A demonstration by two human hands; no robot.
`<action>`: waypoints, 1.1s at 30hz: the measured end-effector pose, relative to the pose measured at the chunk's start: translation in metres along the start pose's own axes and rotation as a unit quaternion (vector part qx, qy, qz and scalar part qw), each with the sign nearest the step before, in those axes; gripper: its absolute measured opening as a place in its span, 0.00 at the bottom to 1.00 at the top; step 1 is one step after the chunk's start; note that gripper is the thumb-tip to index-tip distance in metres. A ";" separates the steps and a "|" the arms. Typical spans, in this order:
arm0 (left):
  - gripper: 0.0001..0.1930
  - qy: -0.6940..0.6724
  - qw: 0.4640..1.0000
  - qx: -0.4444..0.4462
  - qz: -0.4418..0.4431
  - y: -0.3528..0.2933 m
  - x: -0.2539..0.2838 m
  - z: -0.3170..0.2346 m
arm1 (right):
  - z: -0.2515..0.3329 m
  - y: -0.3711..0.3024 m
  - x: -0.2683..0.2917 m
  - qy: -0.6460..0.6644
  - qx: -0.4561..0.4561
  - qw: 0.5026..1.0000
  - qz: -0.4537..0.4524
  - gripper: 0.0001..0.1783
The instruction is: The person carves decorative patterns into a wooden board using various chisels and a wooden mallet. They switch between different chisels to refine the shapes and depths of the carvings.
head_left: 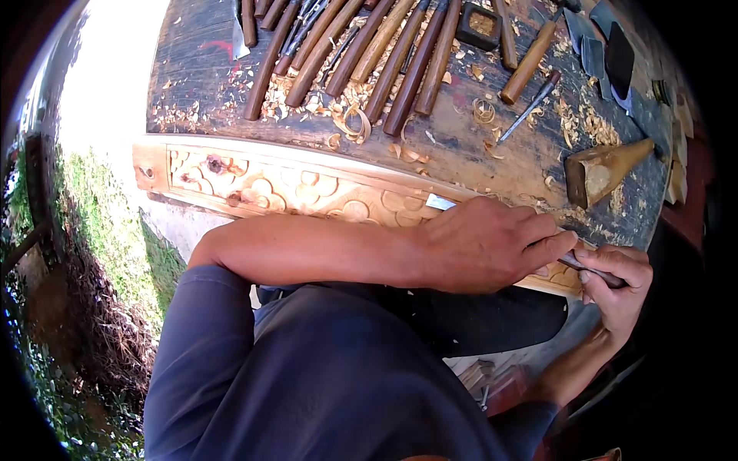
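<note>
Both hands are gripping a slim metal chisel (592,270): left hand (484,244) pressing over it, right hand (615,284) pinching its handle. It is lying left-right along the pale carved wooden panel (254,180), scrollwork rough.

Two bare hands work at the bench: the left hand (484,244) and the right hand (619,280). One long pale carved wooden panel (254,180) lies along the edge. About a dozen brown wooden-handled chisels (384,54) lie in a row; the exact count is unclear. One wedge-shaped wooden mallet (603,169) and one small square dark box (480,24) sit nearby.
</note>
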State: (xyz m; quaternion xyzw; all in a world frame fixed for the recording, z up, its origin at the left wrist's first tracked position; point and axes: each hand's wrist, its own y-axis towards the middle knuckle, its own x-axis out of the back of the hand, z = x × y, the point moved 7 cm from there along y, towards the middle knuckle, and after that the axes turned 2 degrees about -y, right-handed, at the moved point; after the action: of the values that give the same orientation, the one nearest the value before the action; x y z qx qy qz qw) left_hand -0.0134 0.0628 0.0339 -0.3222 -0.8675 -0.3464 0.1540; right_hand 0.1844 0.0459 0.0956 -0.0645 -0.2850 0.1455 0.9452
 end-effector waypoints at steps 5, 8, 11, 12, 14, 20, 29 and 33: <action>0.29 0.015 1.000 0.018 -0.008 -0.001 0.001 0.000 | 0.007 0.008 -0.001 -0.009 0.012 1.000 0.025 0.21; 0.28 0.010 0.999 0.032 -0.003 -0.003 0.001 0.001 | 0.007 0.011 -0.003 -0.016 0.023 0.999 0.031 0.21; 0.26 0.016 0.999 0.039 0.008 -0.002 -0.001 0.003 | 0.000 0.010 -0.003 -0.005 0.024 0.999 0.026 0.20; 0.25 0.019 0.999 0.041 0.014 -0.002 -0.002 0.004 | -0.002 0.009 -0.004 0.004 0.022 1.000 0.023 0.20; 0.23 0.019 0.999 0.043 0.008 -0.003 -0.002 0.004 | 0.000 0.010 -0.005 0.009 0.033 0.999 0.021 0.20; 0.19 0.028 0.999 0.042 -0.002 -0.002 -0.002 0.004 | -0.003 0.011 -0.005 0.003 0.063 0.998 0.029 0.21; 0.18 0.018 0.998 0.052 -0.005 -0.004 0.001 0.004 | -0.006 0.009 -0.010 -0.006 0.079 0.997 0.014 0.21; 0.18 0.015 0.998 0.067 -0.006 -0.007 0.001 0.006 | -0.005 0.013 -0.015 -0.003 0.063 0.998 0.016 0.20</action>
State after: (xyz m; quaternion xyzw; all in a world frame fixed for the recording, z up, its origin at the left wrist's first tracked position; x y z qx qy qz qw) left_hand -0.0195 0.0637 0.0268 -0.3005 -0.8883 -0.2934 0.1859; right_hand 0.1722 0.0539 0.0809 -0.0092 -0.2770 0.1789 0.9440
